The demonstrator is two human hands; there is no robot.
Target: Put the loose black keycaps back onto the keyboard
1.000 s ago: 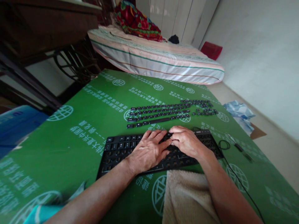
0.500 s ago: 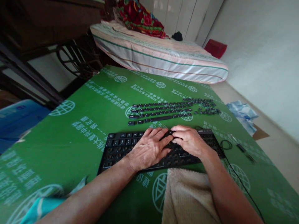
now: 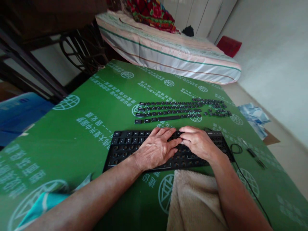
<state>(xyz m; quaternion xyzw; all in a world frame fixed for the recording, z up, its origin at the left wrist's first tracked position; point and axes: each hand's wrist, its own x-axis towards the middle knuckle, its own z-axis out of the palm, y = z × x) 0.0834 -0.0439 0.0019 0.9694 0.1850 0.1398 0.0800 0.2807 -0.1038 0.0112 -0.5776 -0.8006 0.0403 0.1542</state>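
A black keyboard (image 3: 133,148) lies on the green table, its top rows bearing keycaps and many lower positions showing bare switches. Across its middle my left hand (image 3: 156,148) rests palm down, fingers stretched out over the upper rows. Its index fingertip touches or nearly touches the fingers of my right hand (image 3: 196,141). Those fingers are bent and drawn together around a small dark keycap at the upper rows, mostly hidden by the fingertips. Beyond the keyboard, loose keycaps (image 3: 168,118) lie in several neat rows, a long space bar among them.
A beige cloth (image 3: 194,199) lies at the table's near edge. On the right are the keyboard's cable (image 3: 250,189) and a slim dark-handled tool (image 3: 255,157). A teal cloth (image 3: 45,205) is at the lower left. Behind the green table (image 3: 96,106) stands a bed (image 3: 168,54).
The view has shifted slightly, moving the scene a little right and up. Both hands stay at the same part of the keyboard, with only small finger movement.
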